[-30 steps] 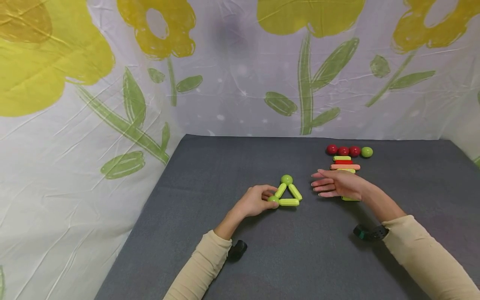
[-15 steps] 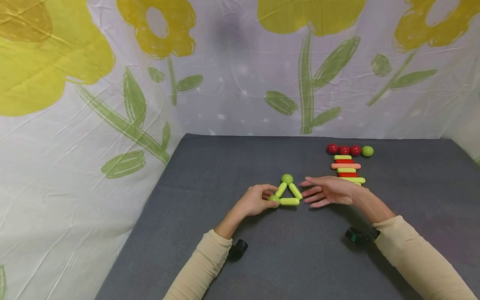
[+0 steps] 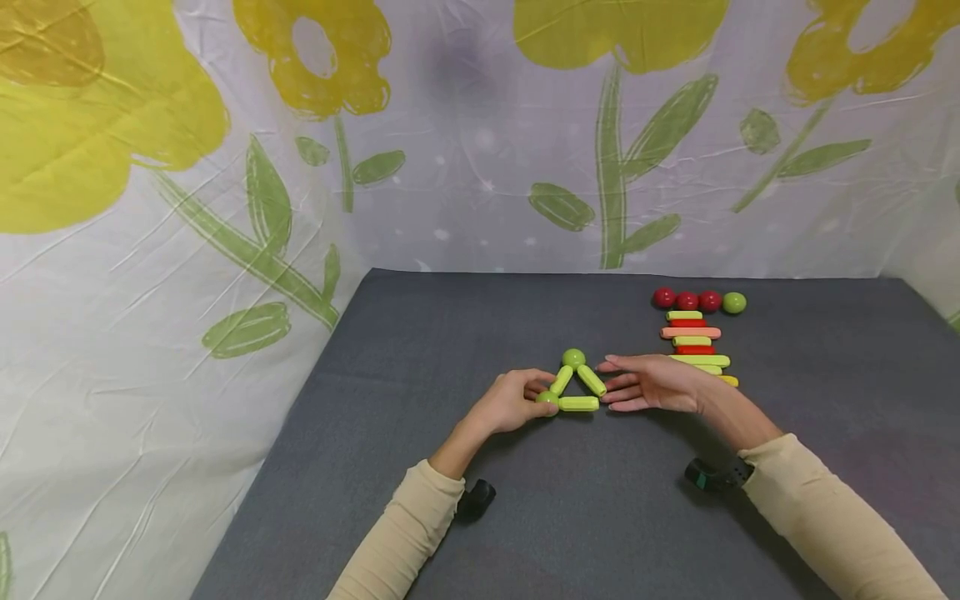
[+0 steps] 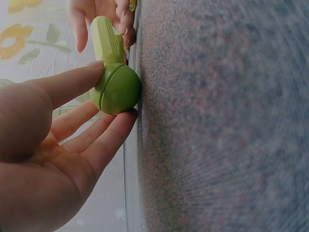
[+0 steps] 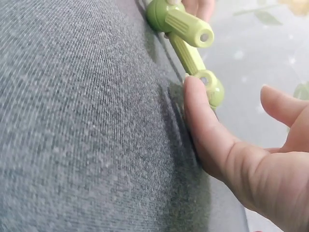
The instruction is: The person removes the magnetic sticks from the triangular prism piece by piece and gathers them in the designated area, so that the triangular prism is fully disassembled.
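Three yellow-green building rods and two green balls form a small triangle on the table. My left hand pinches the left corner ball between thumb and fingers. Another green ball joins the left rod and right rod at the top. The bottom rod runs right from the held ball. In the right wrist view, grey discs show in two rod ends. My right hand, fingers extended, holds nothing. Its fingertips are beside the right rod's lower end; whether they touch it I cannot tell.
Three red balls and a green ball line the back right of the dark table. Before them lies a column of coloured rods, its near end partly hidden by my right hand. A flower-print cloth hangs behind.
My right hand has moved left and slightly nearer, from over the column of rods to the triangle's right corner. The right rod's lower end has shifted slightly. My left hand keeps its pinch.
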`<state>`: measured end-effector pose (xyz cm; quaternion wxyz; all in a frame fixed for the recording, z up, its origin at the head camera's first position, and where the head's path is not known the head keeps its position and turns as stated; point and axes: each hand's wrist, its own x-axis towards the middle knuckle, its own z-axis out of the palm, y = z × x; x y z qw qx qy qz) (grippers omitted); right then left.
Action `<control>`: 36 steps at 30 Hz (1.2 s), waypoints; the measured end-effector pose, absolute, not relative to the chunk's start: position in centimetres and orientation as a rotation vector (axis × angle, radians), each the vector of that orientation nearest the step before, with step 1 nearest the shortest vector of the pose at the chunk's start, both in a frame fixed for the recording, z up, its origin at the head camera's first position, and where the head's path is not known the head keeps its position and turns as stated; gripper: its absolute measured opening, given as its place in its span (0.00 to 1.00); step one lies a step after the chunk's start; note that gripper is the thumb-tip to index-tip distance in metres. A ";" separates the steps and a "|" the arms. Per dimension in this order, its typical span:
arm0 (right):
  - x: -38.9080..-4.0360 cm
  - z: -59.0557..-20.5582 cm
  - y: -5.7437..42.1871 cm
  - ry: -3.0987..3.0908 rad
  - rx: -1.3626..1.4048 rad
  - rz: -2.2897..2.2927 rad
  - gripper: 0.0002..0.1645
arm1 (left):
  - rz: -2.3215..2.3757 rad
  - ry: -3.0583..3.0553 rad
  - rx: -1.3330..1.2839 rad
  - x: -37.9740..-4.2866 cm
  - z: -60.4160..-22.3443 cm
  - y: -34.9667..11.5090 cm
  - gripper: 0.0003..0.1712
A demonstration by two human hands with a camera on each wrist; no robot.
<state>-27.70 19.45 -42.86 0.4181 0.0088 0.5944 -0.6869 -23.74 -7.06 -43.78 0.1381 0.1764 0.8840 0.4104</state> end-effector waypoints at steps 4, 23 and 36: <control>-27.9 -43.2 19.3 1.529 -0.008 -1.710 0.38 | 1.188 2.559 0.508 -23.7 -43.7 -7.0 0.26; -28.5 -43.6 17.5 1.885 -0.135 -1.466 0.31 | 1.177 2.583 0.536 -23.6 -43.8 -7.0 0.26; -28.7 -43.7 16.6 2.037 -0.152 -1.392 0.32 | 1.186 2.583 0.530 -23.6 -43.8 -6.9 0.27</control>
